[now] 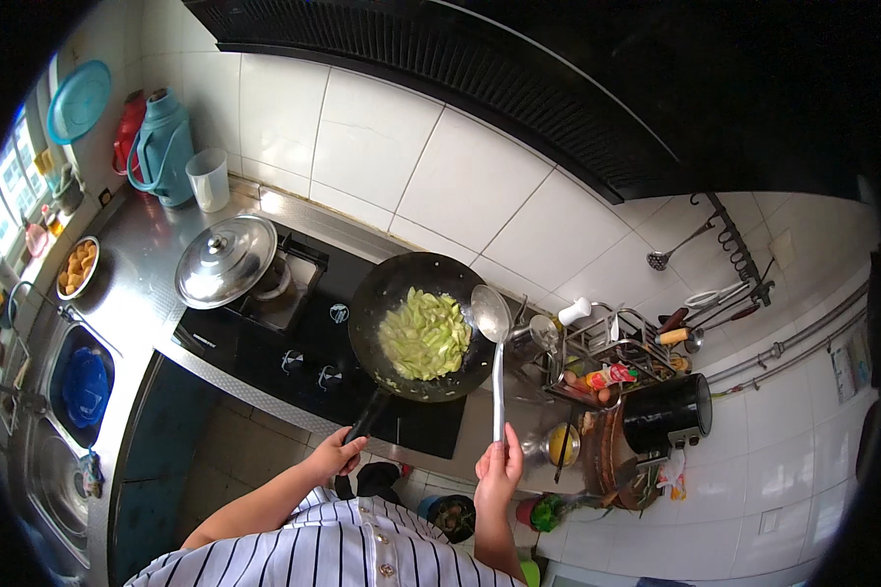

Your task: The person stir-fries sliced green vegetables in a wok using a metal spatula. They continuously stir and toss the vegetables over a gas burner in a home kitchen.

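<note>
My left hand (338,451) grips the black handle (369,417) of a dark wok (371,301) on the right side of the gas hob. Sliced pale-green vegetables (424,334) are heaped in the middle of the wok. In my right hand (498,464) is the long metal handle of a ladle (490,312). The ladle's bowl is over the wok's right rim; whether it touches the rim I cannot tell. Small bits of food stick to the wok's inner wall.
A pan with a domed metal lid (226,260) stands at the hob's left. Right of the wok are a metal rack (617,337) and a bowl of yellow liquid (562,445) with chopsticks across it. The black range hood (426,62) overhangs. A sink (62,469) lies far left.
</note>
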A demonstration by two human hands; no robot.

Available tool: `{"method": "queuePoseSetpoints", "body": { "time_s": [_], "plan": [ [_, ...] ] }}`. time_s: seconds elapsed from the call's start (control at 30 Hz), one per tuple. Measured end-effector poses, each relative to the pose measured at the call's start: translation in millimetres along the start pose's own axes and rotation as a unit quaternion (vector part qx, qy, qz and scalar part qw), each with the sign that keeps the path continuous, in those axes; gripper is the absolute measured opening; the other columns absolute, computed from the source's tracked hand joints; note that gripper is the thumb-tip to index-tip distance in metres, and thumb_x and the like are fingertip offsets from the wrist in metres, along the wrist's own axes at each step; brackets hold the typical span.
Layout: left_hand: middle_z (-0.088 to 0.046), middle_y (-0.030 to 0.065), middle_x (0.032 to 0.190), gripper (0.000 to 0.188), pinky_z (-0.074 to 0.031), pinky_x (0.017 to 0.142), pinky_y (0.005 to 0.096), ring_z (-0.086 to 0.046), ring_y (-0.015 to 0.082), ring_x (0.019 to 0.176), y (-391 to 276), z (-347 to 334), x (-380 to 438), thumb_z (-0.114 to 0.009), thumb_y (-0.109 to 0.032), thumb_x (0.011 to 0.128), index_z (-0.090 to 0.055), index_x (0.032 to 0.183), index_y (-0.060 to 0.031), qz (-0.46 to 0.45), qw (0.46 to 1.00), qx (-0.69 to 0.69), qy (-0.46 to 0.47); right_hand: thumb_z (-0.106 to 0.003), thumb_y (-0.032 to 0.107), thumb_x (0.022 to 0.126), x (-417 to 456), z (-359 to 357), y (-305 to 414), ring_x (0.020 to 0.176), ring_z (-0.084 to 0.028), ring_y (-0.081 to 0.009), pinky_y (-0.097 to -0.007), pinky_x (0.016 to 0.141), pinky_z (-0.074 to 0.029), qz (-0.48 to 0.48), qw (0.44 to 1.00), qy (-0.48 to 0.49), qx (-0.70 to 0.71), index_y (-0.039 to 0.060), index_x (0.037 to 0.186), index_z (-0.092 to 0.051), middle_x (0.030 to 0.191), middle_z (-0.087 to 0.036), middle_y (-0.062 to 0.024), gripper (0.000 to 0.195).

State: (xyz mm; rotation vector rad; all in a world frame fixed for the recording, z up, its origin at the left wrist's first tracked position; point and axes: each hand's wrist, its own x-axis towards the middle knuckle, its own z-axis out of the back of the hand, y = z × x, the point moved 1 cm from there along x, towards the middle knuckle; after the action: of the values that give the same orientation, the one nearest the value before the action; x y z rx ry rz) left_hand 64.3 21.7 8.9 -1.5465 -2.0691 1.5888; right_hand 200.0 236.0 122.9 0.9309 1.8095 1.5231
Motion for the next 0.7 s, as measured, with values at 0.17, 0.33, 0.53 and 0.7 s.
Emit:
{"method": "queuePoseSetpoints", "body": {
  "time_s": [0.17, 0.33, 0.53, 0.7],
  "plan": [
    [-0.045, 0.0024, 0.054, 0.025, -0.031, 0.038, 0.0235, -0.038, 0.0093, 0.039, -0.7, -0.8, -1.2, -0.051, -0.029, 0.094, -0.044, 0.104, -0.0076, 0.005, 1.000, 0.005, -0.009, -0.046, 0.009, 0.094, -2.3, 6.6, -4.1, 0.049, -0.029, -0.0016, -0.0184, 0.041, -0.024, -0.008, 1.000, -0.001, -0.004, 0.0039, 0.130, -0.043, 0.068, -0.041, 0.0043, 0.036],
    [-0.044, 0.0024, 0.054, 0.023, -0.031, 0.038, 0.0237, -0.037, 0.0092, 0.040, -5.0, -5.2, -5.1, -0.051, -0.028, 0.094, -0.042, 0.099, -0.0069, 0.008, 0.999, -0.009, -0.029, -0.048, 0.010, 0.093, 4.9, 18.5, -16.4, 0.061, -0.047, -0.0090, -0.0240, 0.053, -0.039, 0.055, 0.980, 0.016, -0.191, 0.0041, 0.127, -0.048, 0.078, -0.052, -0.0012, 0.034],
    [-0.044, 0.0023, 0.055, 0.022, -0.030, 0.038, 0.0236, -0.037, 0.0093, 0.040, -22.4, -18.3, -7.1, -0.052, -0.026, 0.093, -0.042, 0.097, -0.0063, 0.006, 1.000, -0.004, -0.027, -0.053, 0.013, 0.088, 14.9, 12.9, -26.2, 0.093, -0.058, -0.0317, -0.0366, 0.082, -0.045, 0.083, 0.868, 0.059, -0.486, 0.0111, 0.120, -0.056, 0.102, -0.061, -0.0184, 0.032],
    [-0.045, 0.0026, 0.056, 0.021, -0.029, 0.037, 0.0238, -0.037, 0.0094, 0.040, -34.2, -29.6, -9.5, -0.052, -0.025, 0.093, -0.042, 0.094, -0.0066, -0.007, 1.000, -0.012, -0.028, -0.053, 0.015, 0.088, 10.6, 5.2, -10.1, 0.092, -0.058, -0.0334, -0.0386, 0.081, -0.045, 0.113, 0.846, 0.093, -0.513, 0.0119, 0.120, -0.056, 0.099, -0.061, -0.0170, 0.032]
  ]
}}
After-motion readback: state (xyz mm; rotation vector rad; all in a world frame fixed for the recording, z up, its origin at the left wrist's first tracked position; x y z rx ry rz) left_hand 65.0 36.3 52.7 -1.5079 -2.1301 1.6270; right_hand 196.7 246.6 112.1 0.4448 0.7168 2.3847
